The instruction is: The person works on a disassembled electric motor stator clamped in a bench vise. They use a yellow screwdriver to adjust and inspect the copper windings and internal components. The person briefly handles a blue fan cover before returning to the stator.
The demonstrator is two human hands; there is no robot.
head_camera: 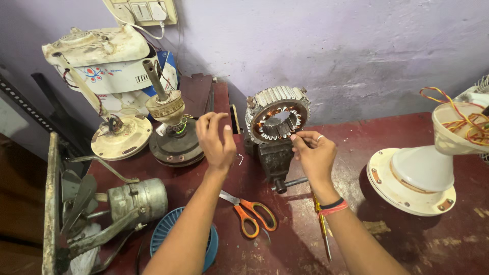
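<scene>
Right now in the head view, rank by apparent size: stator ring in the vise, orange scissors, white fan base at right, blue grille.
1. white fan base, clearly largest.
2. stator ring and blue grille: unsure, the grille is partly hidden by the left arm and nearer the camera.
3. orange scissors, smallest.

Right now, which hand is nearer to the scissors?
The left. The left hand is raised above and just left of the scissors, whose blades pass under its forearm. The right hand is farther right, at the stator rim.
</scene>
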